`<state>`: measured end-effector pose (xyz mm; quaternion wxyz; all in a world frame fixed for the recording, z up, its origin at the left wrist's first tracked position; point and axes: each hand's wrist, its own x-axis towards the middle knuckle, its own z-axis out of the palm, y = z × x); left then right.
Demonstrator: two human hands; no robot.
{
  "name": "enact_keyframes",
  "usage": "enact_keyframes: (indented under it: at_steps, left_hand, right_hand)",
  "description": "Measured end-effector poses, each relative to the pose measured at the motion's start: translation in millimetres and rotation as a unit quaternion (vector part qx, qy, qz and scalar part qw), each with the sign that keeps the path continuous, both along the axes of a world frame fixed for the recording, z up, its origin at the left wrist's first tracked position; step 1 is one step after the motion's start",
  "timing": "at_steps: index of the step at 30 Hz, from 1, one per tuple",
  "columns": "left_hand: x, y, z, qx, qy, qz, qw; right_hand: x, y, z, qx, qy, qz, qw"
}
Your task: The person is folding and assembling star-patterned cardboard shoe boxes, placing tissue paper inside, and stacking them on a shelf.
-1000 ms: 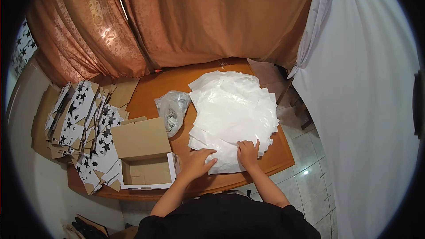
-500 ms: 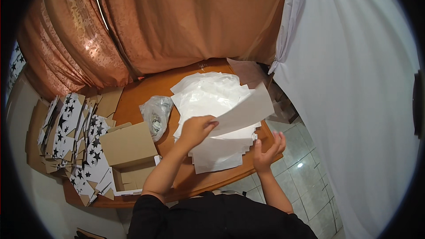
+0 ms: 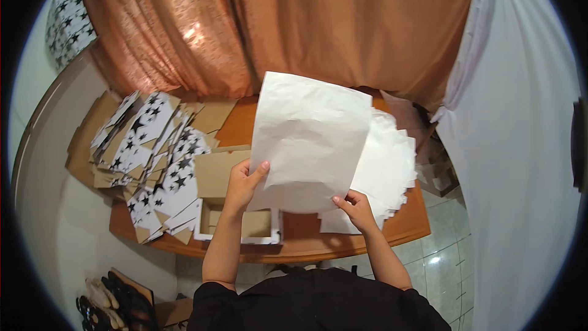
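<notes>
Head view, only one. I hold one sheet of white paper point(image 3: 309, 141) up in front of me, above the tabletop point(image 3: 367, 236). Sheet is thin, matte, lightly crumpled, roughly rectangular, lower edge bowing.

My left hand point(image 3: 244, 184) grips its lower left edge, thumb on the near face, fingers behind. My right hand point(image 3: 355, 208) pinches the lower right corner between thumb and fingertips. Both hands closed on the sheet.

Below and right of it: a loose stack of white sheets point(image 3: 389, 171), same stock, edges fanned and staggered, lying flat on the tabletop. Tabletop is orange-brown wood, smooth, with a rounded rim.

Under my left hand: an open cardboard box point(image 3: 242, 224), brown inside, white outside, flaps up, near the front edge.

Left of the box: a heap of flat box blanks point(image 3: 153, 159), white with black star print on one face, raw brown cardboard on the other, overlapping at angles.

Behind: copper-coloured curtain point(image 3: 294, 24), shiny and pleated. Right: white fabric point(image 3: 514, 147), plain. Floor under the tabletop edge: glossy pale tiles point(image 3: 444, 254).
</notes>
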<state>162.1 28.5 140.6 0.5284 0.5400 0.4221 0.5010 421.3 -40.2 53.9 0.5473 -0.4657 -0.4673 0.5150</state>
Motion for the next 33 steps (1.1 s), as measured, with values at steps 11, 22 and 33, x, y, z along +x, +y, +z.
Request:
enact_keyframes:
  at_steps: [11, 22, 33]
  left_hand:
    - [-166, -29, -88, 0.041, 0.315, 0.192, 0.929]
    - [-206, -32, -136, 0.009, 0.471, 0.159, 0.867]
    - [-191, -10, -112, 0.357, 0.487, -0.098, 0.791]
  right_hand:
    - [-144, -16, -70, -0.054, -0.199, -0.041, 0.978]
    - [-223, -51, -76, -0.001, -0.437, -0.222, 0.872]
    - [-210, -56, -74, 0.037, -0.322, -0.19, 0.927]
